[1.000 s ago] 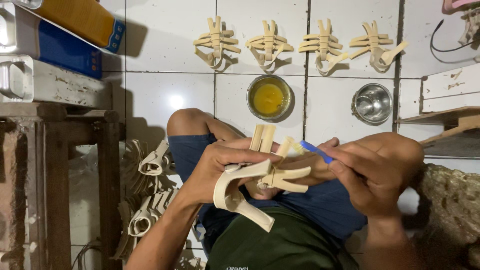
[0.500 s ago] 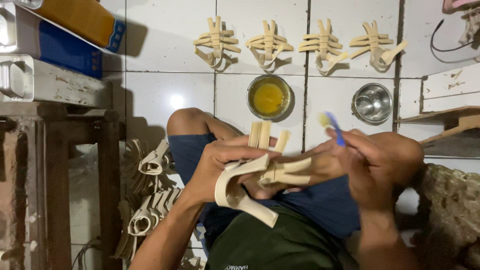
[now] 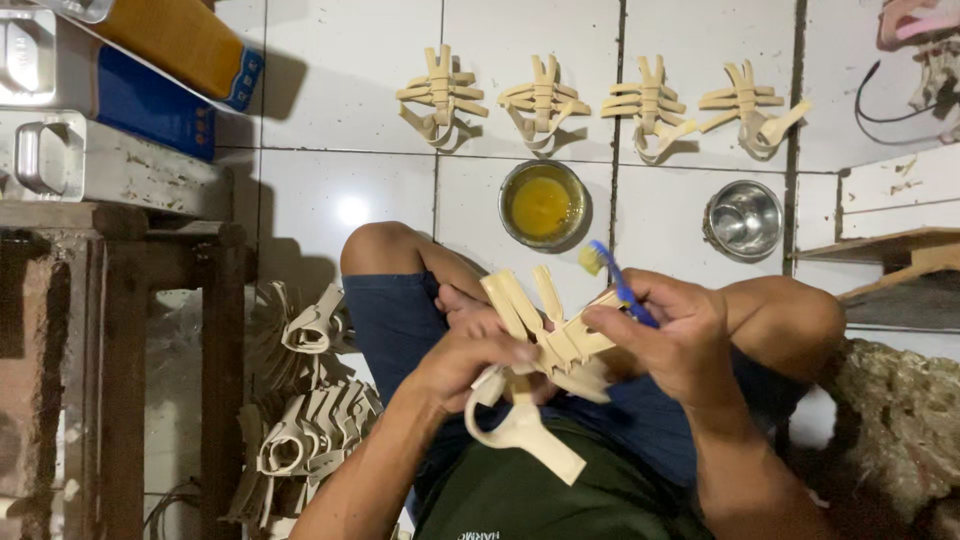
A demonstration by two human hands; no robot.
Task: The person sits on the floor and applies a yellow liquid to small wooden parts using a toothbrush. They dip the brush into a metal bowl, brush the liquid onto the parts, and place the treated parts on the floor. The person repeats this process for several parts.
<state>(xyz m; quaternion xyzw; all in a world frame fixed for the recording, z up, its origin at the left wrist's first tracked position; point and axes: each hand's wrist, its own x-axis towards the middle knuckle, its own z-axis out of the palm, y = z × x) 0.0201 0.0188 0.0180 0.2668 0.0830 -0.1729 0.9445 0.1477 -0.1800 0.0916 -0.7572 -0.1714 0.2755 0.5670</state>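
Observation:
My left hand (image 3: 470, 355) grips a pale wooden piece (image 3: 545, 350) made of crossed slats with a curved loop below, held over my lap. My right hand (image 3: 675, 340) holds a blue-handled toothbrush (image 3: 615, 280), whose yellowed bristles point up toward a steel bowl of yellow glue (image 3: 541, 203) on the tiled floor. The brush sits just right of the slats' upper ends.
Several finished wooden pieces (image 3: 545, 100) lie in a row on the white tiles beyond the bowls. An empty steel bowl (image 3: 744, 218) sits to the right. A pile of wooden pieces (image 3: 310, 420) lies by my left leg, next to a wooden frame (image 3: 120, 330).
My right hand has lifted the toothbrush from across the slats up toward the glue bowl. My left hand has tilted the wooden piece, turning its slats more upright.

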